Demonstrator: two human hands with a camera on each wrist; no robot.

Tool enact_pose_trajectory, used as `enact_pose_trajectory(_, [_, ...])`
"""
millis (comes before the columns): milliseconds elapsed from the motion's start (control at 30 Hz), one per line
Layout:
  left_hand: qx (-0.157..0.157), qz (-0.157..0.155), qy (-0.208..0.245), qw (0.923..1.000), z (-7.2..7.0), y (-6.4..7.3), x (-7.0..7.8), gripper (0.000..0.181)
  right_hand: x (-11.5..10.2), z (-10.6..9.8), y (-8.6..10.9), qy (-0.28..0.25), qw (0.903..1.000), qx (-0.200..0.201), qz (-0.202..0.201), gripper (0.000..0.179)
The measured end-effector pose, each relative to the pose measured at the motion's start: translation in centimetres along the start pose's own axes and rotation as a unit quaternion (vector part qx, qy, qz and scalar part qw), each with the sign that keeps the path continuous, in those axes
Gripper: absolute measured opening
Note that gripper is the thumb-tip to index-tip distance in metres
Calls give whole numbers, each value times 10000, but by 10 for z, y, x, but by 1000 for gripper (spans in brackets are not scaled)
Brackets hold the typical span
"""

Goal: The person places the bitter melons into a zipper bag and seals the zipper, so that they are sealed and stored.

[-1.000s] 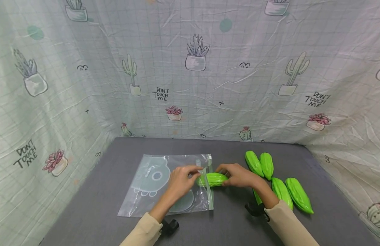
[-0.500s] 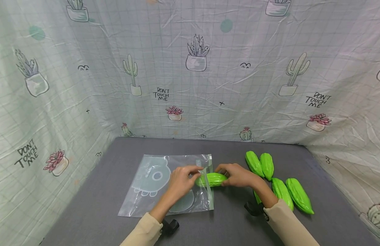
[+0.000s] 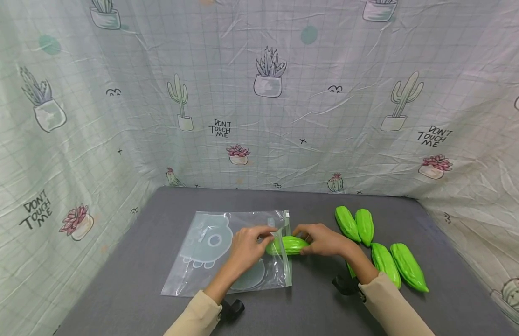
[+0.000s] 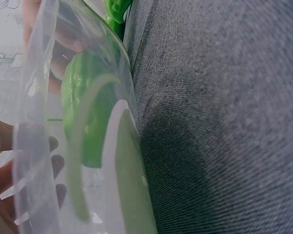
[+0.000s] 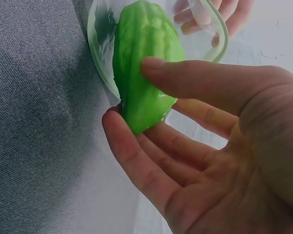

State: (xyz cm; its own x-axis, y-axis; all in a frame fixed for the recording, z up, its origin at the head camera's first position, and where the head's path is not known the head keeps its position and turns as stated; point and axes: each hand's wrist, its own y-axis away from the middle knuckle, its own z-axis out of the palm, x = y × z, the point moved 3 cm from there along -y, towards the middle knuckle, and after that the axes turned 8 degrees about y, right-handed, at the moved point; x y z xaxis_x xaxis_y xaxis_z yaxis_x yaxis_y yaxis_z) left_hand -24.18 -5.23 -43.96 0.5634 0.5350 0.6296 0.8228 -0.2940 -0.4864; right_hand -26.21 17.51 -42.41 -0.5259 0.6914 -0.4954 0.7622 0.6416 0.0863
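A clear zip bag (image 3: pixel 183 280) with a pale printed cartoon lies flat on the table, its mouth facing right. My left hand (image 3: pixel 247 247) pinches the upper layer of the bag near the mouth and lifts it. A bright green bitter melon (image 3: pixel 294 244), glossy and ridged, lies partly inside the mouth. My right hand (image 3: pixel 326 240) grips its outer end, with the thumb (image 5: pixel 154 67) on one side and the fingers round the other. In the left wrist view the bitter melon (image 4: pixel 83 97) shows through the raised film.
To the right lie several more bitter melons: a touching pair (image 3: pixel 356 225) at the back, two (image 3: pixel 409 267) further forward, and one (image 3: pixel 350 269) mostly hidden beneath my right forearm. The grey table (image 3: pixel 129 261) ends at a patterned curtain (image 3: pixel 267 116) behind.
My right hand and the bitter melon have edged slightly left, a little deeper into the bag's mouth. My left hand and the bag have stayed about where they were.
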Motion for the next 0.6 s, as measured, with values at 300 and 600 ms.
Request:
enact_pose_trajectory(300, [13,52,-47,10000,0,-2,-1,25,0,1,-3,-86,9999,36,96,42])
enact_pose_trajectory(600, [-6,33,12,10000,0,-1,-2,25,0,4,-5,-218,9997,-48,25,36])
